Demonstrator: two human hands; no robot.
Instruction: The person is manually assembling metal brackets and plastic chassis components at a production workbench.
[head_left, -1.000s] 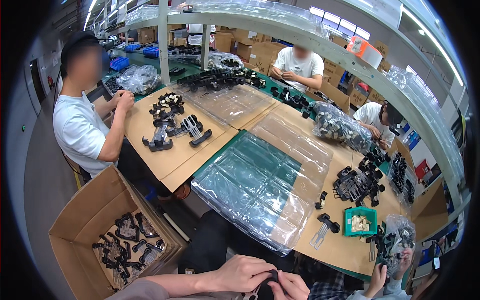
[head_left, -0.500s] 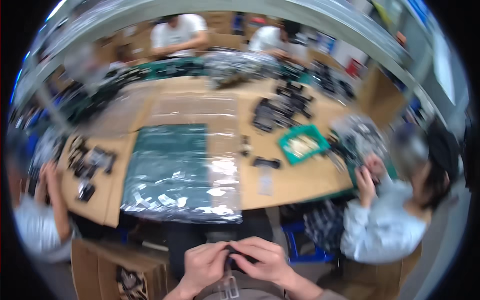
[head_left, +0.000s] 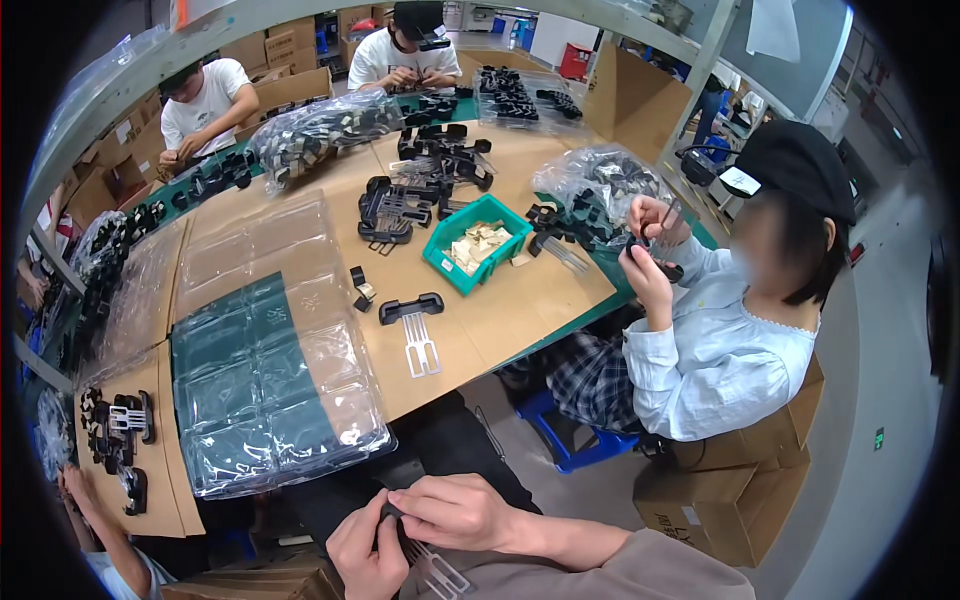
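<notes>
Low in the view, above my lap, my left hand (head_left: 368, 548) and my right hand (head_left: 458, 512) are closed together on a small black plastic part (head_left: 393, 510). Fingertips and thumbs of both hands pinch it, and most of it is covered. From under it juts a silver pronged metal plate (head_left: 440, 576), slanting down to the right. A similar black piece with a silver pronged plate (head_left: 410, 332) lies on the table in front of me.
A clear plastic tray (head_left: 260, 390) covers the table's near left. Beyond lie a green bin (head_left: 478, 243) with pale pieces, a pile of black parts (head_left: 400, 205) and a filled plastic bag (head_left: 325, 130). A co-worker (head_left: 720, 310) sits at right, others across the table.
The view has swung to the right, so the table and the co-worker at right appear shifted left. Both hands stay together on the black part.
</notes>
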